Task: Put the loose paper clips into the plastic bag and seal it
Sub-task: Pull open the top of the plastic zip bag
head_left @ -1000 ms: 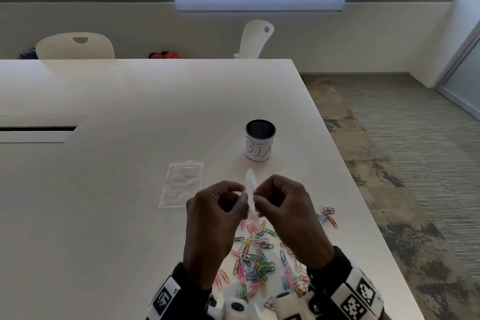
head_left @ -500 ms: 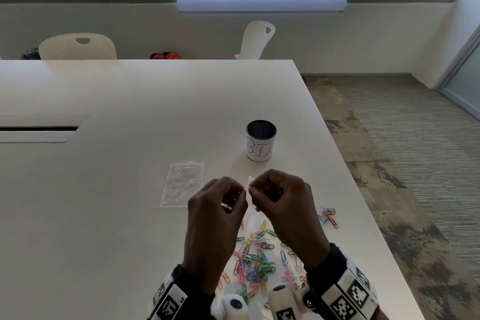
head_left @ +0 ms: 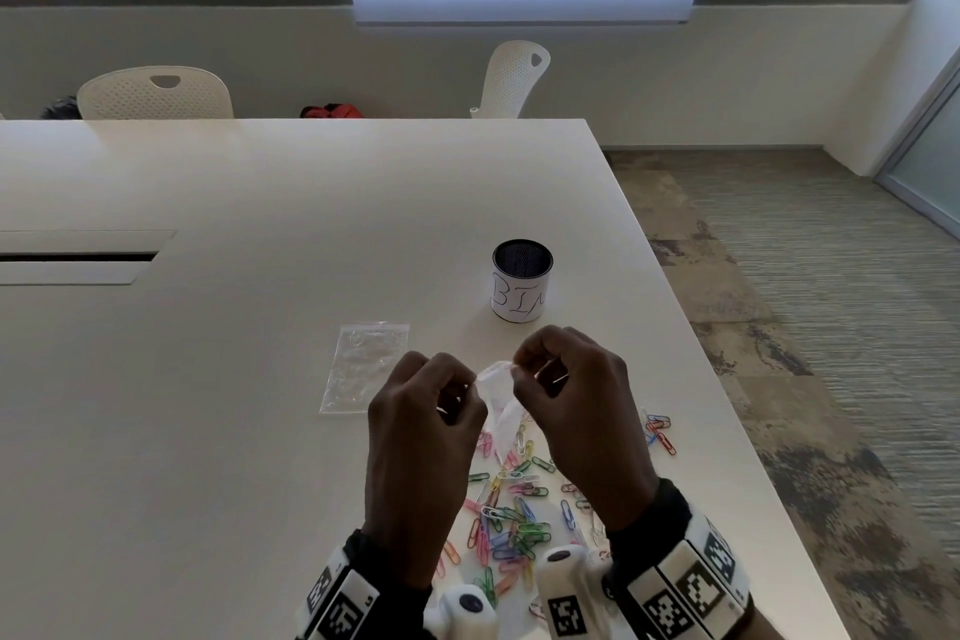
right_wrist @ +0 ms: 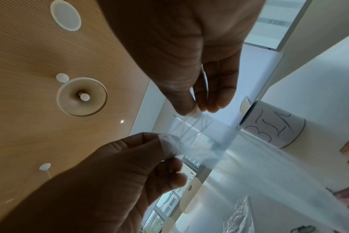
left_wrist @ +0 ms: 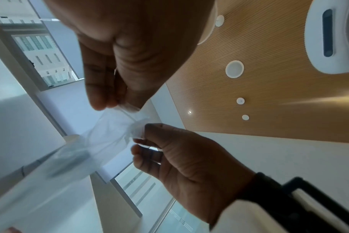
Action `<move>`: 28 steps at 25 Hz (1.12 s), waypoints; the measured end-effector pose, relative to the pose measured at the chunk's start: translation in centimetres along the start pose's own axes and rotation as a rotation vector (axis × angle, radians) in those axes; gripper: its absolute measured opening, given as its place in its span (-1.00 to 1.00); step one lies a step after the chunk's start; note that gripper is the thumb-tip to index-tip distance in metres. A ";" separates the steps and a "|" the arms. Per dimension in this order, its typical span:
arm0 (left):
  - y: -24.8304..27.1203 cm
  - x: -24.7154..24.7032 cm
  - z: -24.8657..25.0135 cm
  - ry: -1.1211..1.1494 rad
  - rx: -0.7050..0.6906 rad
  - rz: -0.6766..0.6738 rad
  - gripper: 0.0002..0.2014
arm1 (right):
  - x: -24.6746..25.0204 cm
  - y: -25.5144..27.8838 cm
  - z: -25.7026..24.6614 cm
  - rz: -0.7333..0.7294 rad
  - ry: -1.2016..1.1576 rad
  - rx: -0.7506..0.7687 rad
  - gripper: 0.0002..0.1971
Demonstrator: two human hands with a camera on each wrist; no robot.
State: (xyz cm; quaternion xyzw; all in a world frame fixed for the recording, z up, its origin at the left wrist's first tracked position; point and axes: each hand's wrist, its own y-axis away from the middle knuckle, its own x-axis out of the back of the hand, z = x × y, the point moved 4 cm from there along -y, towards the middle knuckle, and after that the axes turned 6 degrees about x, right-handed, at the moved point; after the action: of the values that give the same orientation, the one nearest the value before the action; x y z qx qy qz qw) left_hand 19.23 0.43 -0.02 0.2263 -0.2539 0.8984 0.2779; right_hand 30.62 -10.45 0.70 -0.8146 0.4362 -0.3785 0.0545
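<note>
I hold a small clear plastic bag (head_left: 500,400) upright above the table, its top edge stretched between both hands. My left hand (head_left: 467,386) pinches the left side of the top edge and my right hand (head_left: 519,369) pinches the right side. The left wrist view shows my left fingertips (left_wrist: 108,102) nipping the bag (left_wrist: 110,134), with the right hand (left_wrist: 143,135) opposite. In the right wrist view my right fingertips (right_wrist: 189,108) grip the bag (right_wrist: 199,141). Several coloured paper clips (head_left: 511,520) lie loose on the table below and between my wrists.
A second clear bag (head_left: 363,364) lies flat to the left of my hands. A cup labelled BIN (head_left: 521,286) stands just beyond them. A few more clips (head_left: 660,431) lie near the table's right edge (head_left: 727,405). Chairs stand behind the table.
My hands have drawn slightly apart, so the bag's top edge now spans the gap between them. The right hand has shifted a little farther away.
</note>
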 end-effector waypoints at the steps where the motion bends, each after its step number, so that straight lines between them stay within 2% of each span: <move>1: -0.1 0.0 0.0 -0.002 0.001 0.018 -0.83 | 0.1 0.1 0.0 0.000 0.000 -0.021 -0.92; 5: 0.0 0.0 0.3 0.013 -0.034 0.084 -0.84 | -1.1 1.0 -0.3 -0.235 -0.107 -0.171 -0.80; 7: 0.1 0.0 0.3 0.042 -0.027 0.100 -0.83 | -1.4 1.2 -0.2 -0.282 -0.212 -0.239 -0.84; 11: 0.5 -0.5 0.0 0.193 0.128 -0.009 -0.79 | -0.9 0.8 0.0 -0.203 -0.264 -0.219 -0.91; 13: 0.7 -0.6 -0.1 0.199 0.164 -0.029 -0.84 | -0.7 0.6 -0.1 -0.164 -0.273 -0.194 -0.91; 15: 0.7 -0.7 -0.2 0.150 0.169 -0.012 -0.84 | -0.7 0.6 0.0 -0.139 -0.242 -0.180 -0.91; 21: 0.4 0.0 -0.2 0.106 0.192 0.008 -0.64 | -0.2 0.6 0.3 -0.098 0.080 -0.133 -0.87; 25: 0.3 -0.1 0.5 0.108 0.162 -0.019 -0.64 | -0.6 0.8 -0.1 -0.187 0.023 -0.163 -0.77; 28: 0.4 -0.3 0.7 0.084 0.136 -0.021 -0.63 | -0.8 0.7 0.0 -0.193 0.047 -0.175 -0.73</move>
State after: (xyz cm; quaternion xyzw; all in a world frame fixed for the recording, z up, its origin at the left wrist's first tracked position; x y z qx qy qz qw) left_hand 19.33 -0.39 0.22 0.2096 -0.1779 0.9192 0.2819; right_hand 29.88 -10.25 -0.03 -0.8452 0.3884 -0.3616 -0.0637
